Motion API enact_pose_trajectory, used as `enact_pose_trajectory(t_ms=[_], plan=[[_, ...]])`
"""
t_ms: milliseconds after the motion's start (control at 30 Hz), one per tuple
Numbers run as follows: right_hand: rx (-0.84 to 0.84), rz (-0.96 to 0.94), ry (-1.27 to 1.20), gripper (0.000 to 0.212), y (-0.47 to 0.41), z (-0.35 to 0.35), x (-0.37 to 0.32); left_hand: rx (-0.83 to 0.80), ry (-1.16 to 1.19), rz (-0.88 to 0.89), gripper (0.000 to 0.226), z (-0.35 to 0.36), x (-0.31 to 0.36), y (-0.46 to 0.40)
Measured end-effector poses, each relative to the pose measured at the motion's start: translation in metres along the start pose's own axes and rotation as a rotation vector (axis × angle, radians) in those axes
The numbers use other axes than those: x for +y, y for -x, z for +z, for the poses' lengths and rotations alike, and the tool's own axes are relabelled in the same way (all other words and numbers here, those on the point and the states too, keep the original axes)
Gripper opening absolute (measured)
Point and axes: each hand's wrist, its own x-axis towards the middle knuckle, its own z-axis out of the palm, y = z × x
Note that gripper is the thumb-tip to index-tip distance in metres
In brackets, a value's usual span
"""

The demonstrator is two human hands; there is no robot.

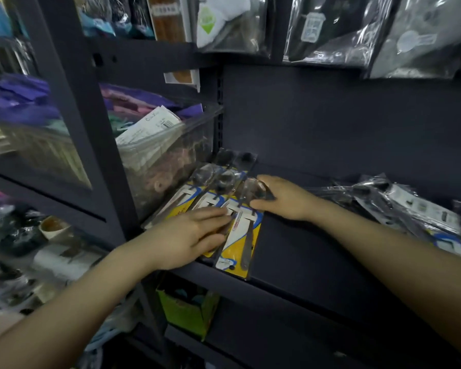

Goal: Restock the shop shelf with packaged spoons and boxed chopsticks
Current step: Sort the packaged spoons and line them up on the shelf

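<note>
Several packaged spoons with yellow, blue and white backing cards lie side by side at the left end of the dark shelf (317, 257). The rightmost spoon pack (241, 235) hangs a little over the front edge. My left hand (189, 235) lies flat on the lower part of the packs, fingers on the cards. My right hand (280, 198) grips the top end of the rightmost pack, around the spoon bowl. A loose heap of more spoon packs (399, 206) lies at the right of the shelf. No chopstick box is clearly in view.
A clear plastic bin (168, 161) of packaged goods stands left of the spoons. Bagged items (338, 27) hang above the shelf. A green box (186, 312) sits on the shelf below. A dark upright post (91, 145) and a glass-fronted cabinet stand at left.
</note>
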Motion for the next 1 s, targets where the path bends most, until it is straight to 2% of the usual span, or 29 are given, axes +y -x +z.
enact_pose_trajectory(t_ms=[100, 233, 333, 433, 500, 600, 633, 733, 767, 900, 1000], plan=[[0.013, 0.130, -0.025, 0.054, -0.001, -0.001, 0.012, 0.015, -0.035, 0.010, 0.101, -0.004, 0.003, -0.007], [0.099, 0.353, -0.037, 0.037, 0.003, -0.017, 0.042, 0.082, -0.143, 0.053, 0.076, -0.004, 0.005, -0.017], [0.120, 0.439, -0.106, 0.023, 0.002, -0.027, 0.052, 0.105, -0.165, 0.095, 0.071, 0.001, 0.003, -0.024], [0.198, 0.418, -0.178, 0.011, -0.009, -0.032, 0.047, 0.040, -0.119, 0.089, 0.080, 0.003, 0.006, -0.034], [0.274, 0.388, -0.298, 0.011, -0.011, -0.036, 0.041, -0.054, -0.145, 0.059, 0.078, 0.004, 0.009, -0.040], [0.319, 0.373, -0.528, 0.019, -0.004, -0.043, 0.040, -0.051, -0.227, 0.073, 0.086, 0.006, 0.015, -0.055], [0.314, 0.375, -0.575, 0.023, -0.001, -0.044, 0.040, -0.041, -0.254, 0.059, 0.083, 0.007, 0.017, -0.062], [0.295, 0.346, -0.607, 0.025, 0.001, -0.047, 0.034, -0.055, -0.363, -0.017, 0.052, 0.007, 0.017, -0.093], [0.278, 0.335, -0.613, 0.024, -0.001, -0.046, 0.032, -0.069, -0.373, -0.037, 0.048, 0.006, 0.016, -0.103], [0.214, 0.329, -0.651, 0.019, -0.010, -0.037, 0.023, -0.071, -0.315, -0.089, 0.045, 0.007, 0.003, -0.130], [0.186, 0.327, -0.754, 0.020, -0.018, -0.029, 0.017, -0.002, -0.133, -0.082, 0.050, -0.002, -0.001, -0.123]])
